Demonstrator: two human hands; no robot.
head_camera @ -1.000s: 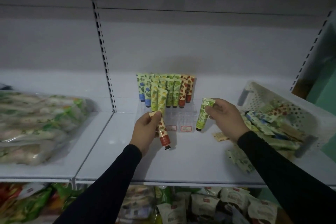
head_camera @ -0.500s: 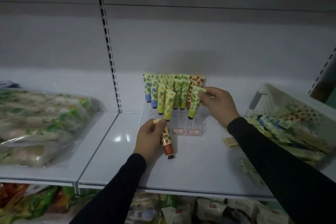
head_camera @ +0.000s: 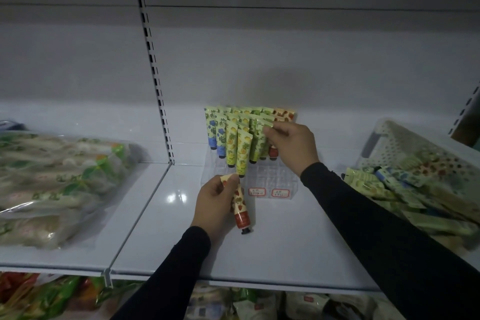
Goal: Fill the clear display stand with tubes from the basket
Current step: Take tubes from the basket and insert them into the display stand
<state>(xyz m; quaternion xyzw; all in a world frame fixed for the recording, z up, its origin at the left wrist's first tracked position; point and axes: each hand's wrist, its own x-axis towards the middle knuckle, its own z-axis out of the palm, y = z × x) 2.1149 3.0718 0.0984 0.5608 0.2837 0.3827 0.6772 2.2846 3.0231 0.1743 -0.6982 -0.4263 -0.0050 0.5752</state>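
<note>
The clear display stand [head_camera: 265, 179] sits mid-shelf, with several upright tubes in its back rows: blue, yellow, green and red ones. My right hand [head_camera: 291, 145] pinches the top of a green tube [head_camera: 261, 141] that stands among the green ones in the stand. My left hand [head_camera: 215, 202] holds a red strawberry tube [head_camera: 240, 209] cap-down in front of the stand's left side. The white perforated basket [head_camera: 389, 143] at the right holds a pile of tubes [head_camera: 405, 184].
Clear bags of packaged goods [head_camera: 54, 184] lie on the left shelf section, past a slotted upright [head_camera: 158, 86]. Two red-framed price labels [head_camera: 268, 192] are on the stand's front. More packets fill the shelf below [head_camera: 233, 304]. Bare shelf surface lies in front of the stand.
My right hand carried the green tube from near the basket to the stand and lowered it in among the green tubes. My left hand kept holding the red tube in place.
</note>
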